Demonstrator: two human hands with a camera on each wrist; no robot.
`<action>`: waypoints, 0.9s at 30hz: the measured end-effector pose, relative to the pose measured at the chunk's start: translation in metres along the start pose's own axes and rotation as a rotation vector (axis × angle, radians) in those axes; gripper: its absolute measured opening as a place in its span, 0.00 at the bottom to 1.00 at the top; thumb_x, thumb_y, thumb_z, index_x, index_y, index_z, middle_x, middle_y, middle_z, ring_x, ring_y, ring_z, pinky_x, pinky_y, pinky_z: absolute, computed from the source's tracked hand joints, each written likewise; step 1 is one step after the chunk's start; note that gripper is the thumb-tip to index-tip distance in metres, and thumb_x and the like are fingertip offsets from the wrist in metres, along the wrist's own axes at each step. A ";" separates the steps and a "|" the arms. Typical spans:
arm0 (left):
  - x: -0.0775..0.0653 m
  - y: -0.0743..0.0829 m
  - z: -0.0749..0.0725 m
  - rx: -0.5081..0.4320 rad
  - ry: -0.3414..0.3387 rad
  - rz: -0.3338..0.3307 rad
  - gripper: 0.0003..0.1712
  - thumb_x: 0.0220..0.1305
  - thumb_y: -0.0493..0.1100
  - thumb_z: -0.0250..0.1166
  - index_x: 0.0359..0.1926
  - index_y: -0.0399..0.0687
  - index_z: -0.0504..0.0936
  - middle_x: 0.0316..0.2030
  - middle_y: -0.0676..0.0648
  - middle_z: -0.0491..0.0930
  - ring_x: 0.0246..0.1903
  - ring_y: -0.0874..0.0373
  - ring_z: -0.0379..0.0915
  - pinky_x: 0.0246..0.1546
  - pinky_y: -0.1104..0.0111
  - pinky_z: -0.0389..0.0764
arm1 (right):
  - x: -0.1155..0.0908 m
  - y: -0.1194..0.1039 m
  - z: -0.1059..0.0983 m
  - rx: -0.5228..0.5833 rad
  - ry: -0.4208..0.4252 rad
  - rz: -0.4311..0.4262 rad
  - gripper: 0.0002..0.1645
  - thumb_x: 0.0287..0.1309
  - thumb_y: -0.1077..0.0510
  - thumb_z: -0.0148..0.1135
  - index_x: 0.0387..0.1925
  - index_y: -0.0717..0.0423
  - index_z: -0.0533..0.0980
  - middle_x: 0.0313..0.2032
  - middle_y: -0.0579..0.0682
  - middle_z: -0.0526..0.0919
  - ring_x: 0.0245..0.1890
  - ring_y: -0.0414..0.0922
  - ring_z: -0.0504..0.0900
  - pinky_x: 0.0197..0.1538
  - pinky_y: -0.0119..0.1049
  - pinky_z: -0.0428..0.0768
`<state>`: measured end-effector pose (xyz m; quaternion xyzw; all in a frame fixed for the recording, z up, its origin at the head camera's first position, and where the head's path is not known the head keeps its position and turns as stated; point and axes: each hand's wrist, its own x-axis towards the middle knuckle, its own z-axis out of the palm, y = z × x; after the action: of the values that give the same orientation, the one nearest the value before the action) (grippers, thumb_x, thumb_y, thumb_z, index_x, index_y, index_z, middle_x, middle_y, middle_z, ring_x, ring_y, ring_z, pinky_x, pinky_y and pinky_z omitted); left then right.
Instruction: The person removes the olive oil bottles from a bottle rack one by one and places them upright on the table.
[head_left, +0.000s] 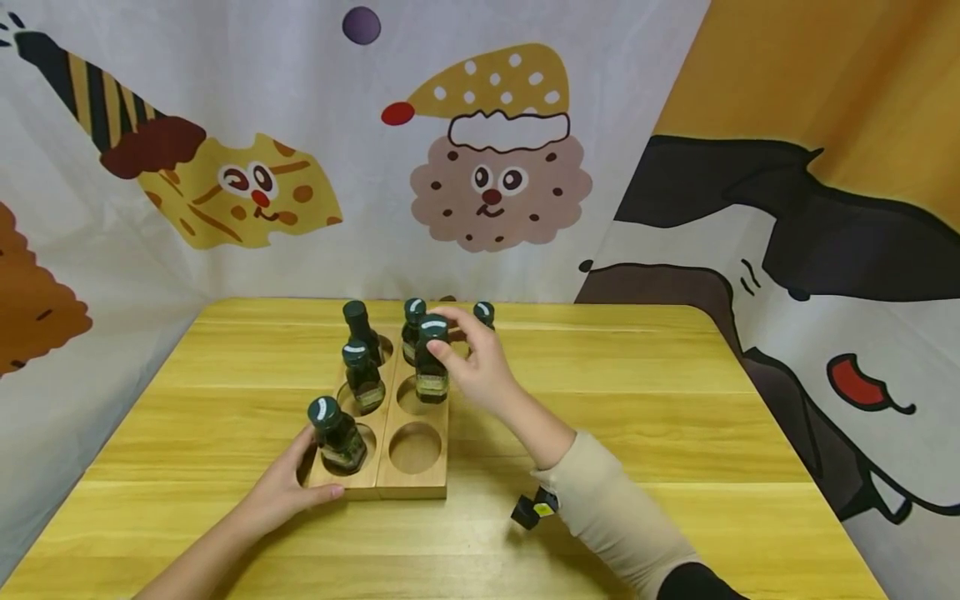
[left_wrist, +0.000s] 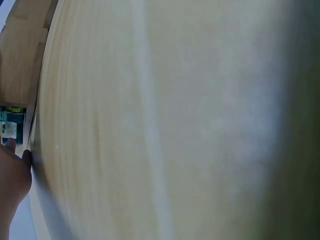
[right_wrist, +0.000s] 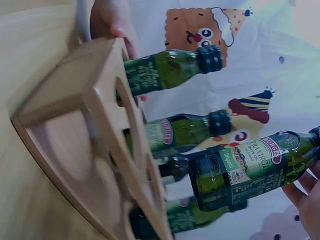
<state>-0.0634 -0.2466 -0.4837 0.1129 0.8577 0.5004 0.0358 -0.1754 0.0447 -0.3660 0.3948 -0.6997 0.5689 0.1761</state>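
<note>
My right hand (head_left: 483, 367) holds a green olive oil bottle (head_left: 432, 379) with a dark cap over the right row of a wooden bottle rack (head_left: 412, 490). In the right wrist view this bottle (right_wrist: 250, 165) is outside the rack, label showing, with fingers (right_wrist: 300, 197) along its side. At the rack's near left corner, my left hand (head_left: 277, 492) grips the wood, thumb on the front. Beside it a bottle (head_left: 343, 446) leans in the near left hole. Two more bottles, one middle (head_left: 365, 387) and one far (head_left: 360, 329), stand in the left row.
Another bottle (head_left: 410, 329) stands at the far end of the right row. One more bottle (head_left: 484, 313) shows partly behind my right hand. A small black device (head_left: 534, 508) sits by the right sleeve. A printed cloth (head_left: 300, 67) hangs behind the wooden table (head_left: 637, 400).
</note>
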 end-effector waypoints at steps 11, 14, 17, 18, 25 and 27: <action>0.000 0.001 0.000 -0.014 0.001 -0.014 0.61 0.48 0.43 0.77 0.75 0.44 0.48 0.69 0.28 0.51 0.67 0.30 0.43 0.61 0.38 0.47 | 0.008 -0.016 -0.041 -0.041 -0.025 -0.050 0.24 0.53 0.78 0.60 0.53 0.70 0.71 0.45 0.63 0.79 0.39 0.51 0.78 0.43 0.45 0.80; 0.000 0.000 0.000 -0.015 0.000 -0.013 0.61 0.48 0.44 0.77 0.75 0.44 0.47 0.69 0.28 0.50 0.67 0.30 0.43 0.61 0.39 0.47 | 0.010 -0.016 -0.055 -0.053 -0.025 -0.056 0.22 0.55 0.77 0.59 0.52 0.69 0.71 0.44 0.62 0.78 0.40 0.50 0.78 0.44 0.43 0.80; 0.000 -0.001 0.000 -0.012 0.003 -0.005 0.61 0.47 0.43 0.77 0.75 0.45 0.47 0.69 0.27 0.50 0.67 0.30 0.43 0.61 0.37 0.47 | 0.010 -0.015 -0.068 -0.055 -0.022 -0.046 0.20 0.58 0.75 0.58 0.53 0.69 0.70 0.45 0.61 0.78 0.40 0.49 0.78 0.44 0.41 0.79; 0.001 -0.001 -0.001 -0.010 0.005 -0.002 0.61 0.47 0.43 0.77 0.75 0.44 0.47 0.69 0.27 0.50 0.67 0.29 0.43 0.60 0.36 0.47 | 0.011 -0.015 -0.072 -0.055 -0.021 -0.039 0.20 0.58 0.74 0.57 0.53 0.70 0.70 0.45 0.62 0.78 0.40 0.49 0.77 0.44 0.40 0.79; 0.000 0.000 0.000 -0.007 0.007 0.012 0.61 0.46 0.43 0.78 0.75 0.43 0.48 0.68 0.26 0.51 0.66 0.28 0.43 0.60 0.34 0.48 | 0.011 -0.010 -0.093 -0.032 0.011 -0.021 0.18 0.61 0.75 0.53 0.54 0.73 0.68 0.46 0.64 0.76 0.41 0.44 0.77 0.46 0.35 0.78; 0.001 0.000 0.000 -0.014 0.005 0.012 0.61 0.46 0.43 0.77 0.75 0.44 0.48 0.68 0.27 0.51 0.67 0.29 0.43 0.60 0.34 0.48 | 0.012 -0.007 -0.098 -0.027 0.015 -0.024 0.16 0.65 0.70 0.53 0.54 0.73 0.68 0.45 0.64 0.75 0.40 0.44 0.76 0.44 0.33 0.77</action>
<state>-0.0638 -0.2462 -0.4835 0.1165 0.8536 0.5068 0.0313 -0.1972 0.1316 -0.3247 0.3964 -0.7012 0.5601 0.1935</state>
